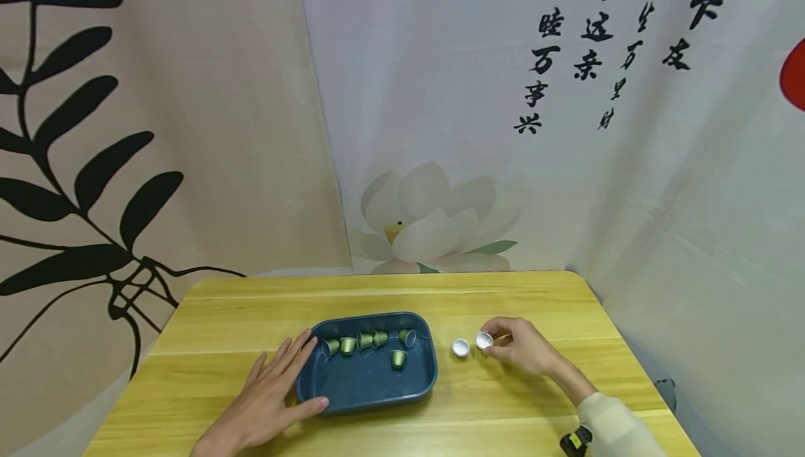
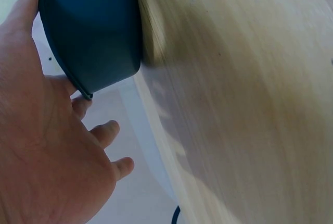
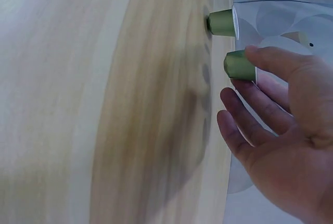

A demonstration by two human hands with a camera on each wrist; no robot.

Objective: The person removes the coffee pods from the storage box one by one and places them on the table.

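Observation:
A green coffee capsule (image 3: 240, 65) with a pale lid is pinched between the thumb and fingertips of my right hand (image 1: 522, 349), just above the table in the right wrist view. To its left a second capsule (image 1: 461, 348) stands on the table, white lid up. My left hand (image 1: 267, 394) rests against the left side of the dark blue tray (image 1: 358, 387), fingers spread and fairly straight, thumb on the near rim. Inside the tray lie several green capsules (image 1: 398, 359), mostly toward the back. In the left wrist view fingers touch the tray's rim (image 2: 86, 92).
The wooden table (image 1: 503, 422) carries the tray left of its middle. A printed cloth (image 1: 440, 107) with dark writing and a lotus hangs behind the back edge. Another cloth with black leaves (image 1: 82, 177) hangs at the left.

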